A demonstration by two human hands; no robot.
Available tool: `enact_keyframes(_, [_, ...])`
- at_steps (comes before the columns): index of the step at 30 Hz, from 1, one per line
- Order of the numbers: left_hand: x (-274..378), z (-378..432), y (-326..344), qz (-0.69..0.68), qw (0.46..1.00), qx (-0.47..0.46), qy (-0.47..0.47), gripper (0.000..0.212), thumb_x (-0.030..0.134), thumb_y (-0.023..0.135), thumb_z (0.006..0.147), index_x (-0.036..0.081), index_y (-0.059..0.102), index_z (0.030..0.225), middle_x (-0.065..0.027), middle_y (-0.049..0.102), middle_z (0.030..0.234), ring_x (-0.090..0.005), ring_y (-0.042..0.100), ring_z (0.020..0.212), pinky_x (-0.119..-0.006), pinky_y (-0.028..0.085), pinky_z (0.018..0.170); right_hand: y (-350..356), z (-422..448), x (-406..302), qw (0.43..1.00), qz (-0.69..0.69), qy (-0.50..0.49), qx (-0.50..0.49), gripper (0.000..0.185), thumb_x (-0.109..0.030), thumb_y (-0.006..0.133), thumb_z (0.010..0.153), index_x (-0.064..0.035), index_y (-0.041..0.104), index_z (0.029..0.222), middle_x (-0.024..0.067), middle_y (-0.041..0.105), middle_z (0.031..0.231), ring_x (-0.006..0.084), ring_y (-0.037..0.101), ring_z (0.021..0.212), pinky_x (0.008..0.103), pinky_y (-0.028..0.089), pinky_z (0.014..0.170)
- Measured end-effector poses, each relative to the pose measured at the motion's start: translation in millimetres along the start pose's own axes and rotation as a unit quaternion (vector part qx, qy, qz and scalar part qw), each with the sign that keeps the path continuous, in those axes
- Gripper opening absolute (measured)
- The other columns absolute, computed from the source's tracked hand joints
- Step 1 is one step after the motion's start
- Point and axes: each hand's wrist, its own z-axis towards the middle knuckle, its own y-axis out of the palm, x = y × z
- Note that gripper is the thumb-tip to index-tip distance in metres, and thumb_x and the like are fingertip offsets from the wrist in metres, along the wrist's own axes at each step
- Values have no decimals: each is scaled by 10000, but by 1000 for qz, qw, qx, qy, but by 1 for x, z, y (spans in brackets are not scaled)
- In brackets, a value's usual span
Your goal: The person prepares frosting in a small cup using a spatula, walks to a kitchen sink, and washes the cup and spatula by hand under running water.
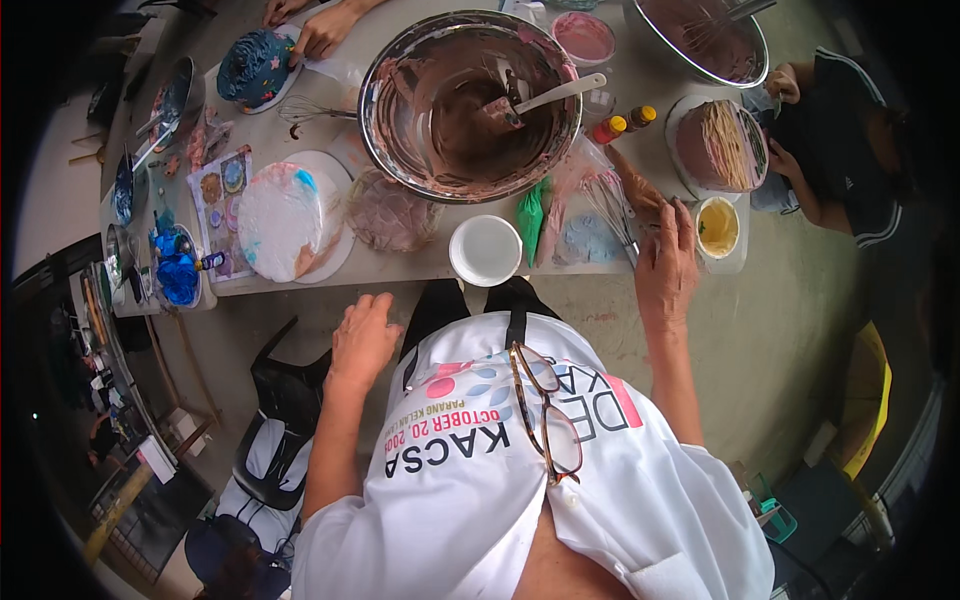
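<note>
My left hand [365,339] hangs in front of the table edge with nothing in it, its fingers slightly curled. Over the right part of the table, my right hand [667,259] has its fingers loosely bent, beside the handle of a wire whisk [609,206] and a used piping bag [637,184]; whether it touches them cannot be told. Between the hands, a white plastic tub [486,250] stands at the edge, with a green piping bag [531,221] to its right. A round cake with white icing [281,221] sits on a board at the left.
A large steel bowl [373,142] of brown icing holds a spatula [559,94]. Food colouring bottles [609,129], a tub of yellow icing [718,227] and a striped cake [716,146] stand right. Another person's hand [324,34] is at a blue cake [255,69]; another person stands right [847,142].
</note>
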Motion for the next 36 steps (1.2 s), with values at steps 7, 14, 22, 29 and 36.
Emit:
enact_keyframes(7, [-61,-41,49,115,976,-20,-182,458,140,678,793,72,517,1216,-120,520,1176,-336,492,1130,-477,464,882,-9,43,-25,984,163,-56,52,362,-4,600,870,-56,586,1229,98,615,1170,159,631,877,251,506,704])
enact_keyframes(14, [-162,-125,167,34,932,-99,-347,463,180,683,795,116,530,1228,-119,481,1254,-344,445,1219,-513,445,947,-27,77,-71,945,301,-82,95,375,-28,570,912,0,491,1277,100,556,1242,170,587,1012,282,506,845])
enact_keyframes(22, [-225,-191,283,-199,863,-250,-392,450,226,648,782,115,563,1209,-134,563,1214,-311,537,1169,-463,441,973,-21,58,-167,953,249,-164,56,379,-37,563,918,25,482,1283,109,547,1202,186,567,1052,298,491,877])
enact_keyframes(29, [-277,-208,348,-240,881,-36,-405,371,141,603,810,81,556,1172,-140,522,1220,-358,529,1133,-486,463,931,-7,13,-302,916,282,-284,36,386,-36,564,912,-22,494,1290,94,557,1203,181,571,1037,302,475,856])
enact_keyframes(36, [-341,-250,394,-262,875,10,-407,370,110,593,818,78,545,1183,-144,484,1211,-368,537,1089,-466,503,884,19,-39,-436,874,290,-387,38,424,11,564,881,-18,481,1297,107,553,1224,192,574,1025,300,490,807])
